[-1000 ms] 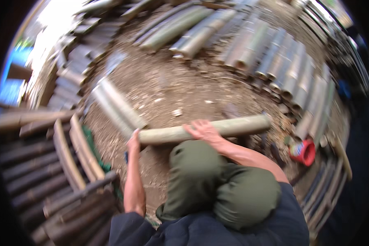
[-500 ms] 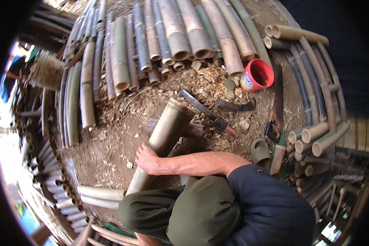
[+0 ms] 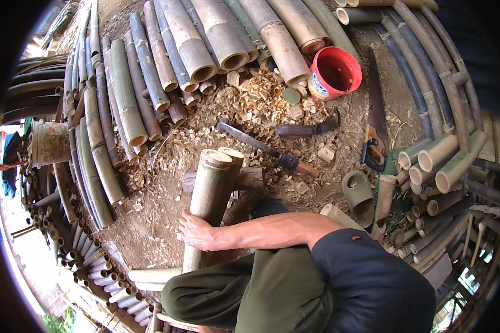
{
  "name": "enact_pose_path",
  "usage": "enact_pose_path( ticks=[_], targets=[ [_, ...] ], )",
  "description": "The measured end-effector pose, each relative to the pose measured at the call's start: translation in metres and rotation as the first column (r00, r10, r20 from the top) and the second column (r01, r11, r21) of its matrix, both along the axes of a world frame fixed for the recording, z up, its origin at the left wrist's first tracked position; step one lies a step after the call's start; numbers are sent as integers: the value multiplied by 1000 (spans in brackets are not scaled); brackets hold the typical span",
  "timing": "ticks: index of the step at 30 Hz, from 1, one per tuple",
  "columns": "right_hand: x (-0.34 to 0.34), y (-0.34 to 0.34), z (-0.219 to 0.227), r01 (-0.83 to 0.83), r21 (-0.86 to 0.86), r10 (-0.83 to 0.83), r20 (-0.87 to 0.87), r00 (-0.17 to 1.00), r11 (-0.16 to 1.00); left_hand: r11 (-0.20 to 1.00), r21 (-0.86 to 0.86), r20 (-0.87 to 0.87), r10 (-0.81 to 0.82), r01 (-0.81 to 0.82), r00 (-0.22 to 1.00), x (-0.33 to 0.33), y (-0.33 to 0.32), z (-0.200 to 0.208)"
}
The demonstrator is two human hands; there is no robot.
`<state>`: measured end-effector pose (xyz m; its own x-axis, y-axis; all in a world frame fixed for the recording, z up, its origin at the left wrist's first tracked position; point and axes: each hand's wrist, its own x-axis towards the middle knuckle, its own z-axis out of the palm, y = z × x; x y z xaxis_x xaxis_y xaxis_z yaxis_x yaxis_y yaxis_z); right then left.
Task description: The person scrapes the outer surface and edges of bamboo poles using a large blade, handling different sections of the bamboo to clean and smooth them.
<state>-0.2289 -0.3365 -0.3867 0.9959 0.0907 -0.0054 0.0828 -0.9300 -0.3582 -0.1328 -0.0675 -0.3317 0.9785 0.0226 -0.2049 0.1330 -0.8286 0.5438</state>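
Right hand (image 3: 197,232) lies flat on bamboo pole (image 3: 208,197), fingers wrapped over it; pole slants on ground across wood block (image 3: 250,178), near machete (image 3: 266,149). Left hand hidden, can't tell.

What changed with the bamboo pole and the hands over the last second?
The bamboo pole swung from lying crosswise in front of the person to pointing away, its far end toward the block by the machete. A second ago both hands held it; now only the right hand shows, laid across it, and the left is out of view. The head also turned, bringing the red bucket and saw up top.
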Motion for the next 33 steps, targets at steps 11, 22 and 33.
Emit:
enact_pose_path(
  ticks=[11, 22, 33],
  targets=[
    [-206, -139, 15, 571, 449, -724, 371, 582, 688, 959, -183, -233, -258, 218, 938, -33, -29, -8],
    [-276, -153, -95, 840, -87, -840, -160, 518, 535, 585, 332, -89, -761, 740, 642, 67, -109, -55],
    [-144, -125, -97, 405, 5, -369, -405, 837, 914, 498, 319, 100, -864, 807, 493, -43, -113, -103]
  ],
)
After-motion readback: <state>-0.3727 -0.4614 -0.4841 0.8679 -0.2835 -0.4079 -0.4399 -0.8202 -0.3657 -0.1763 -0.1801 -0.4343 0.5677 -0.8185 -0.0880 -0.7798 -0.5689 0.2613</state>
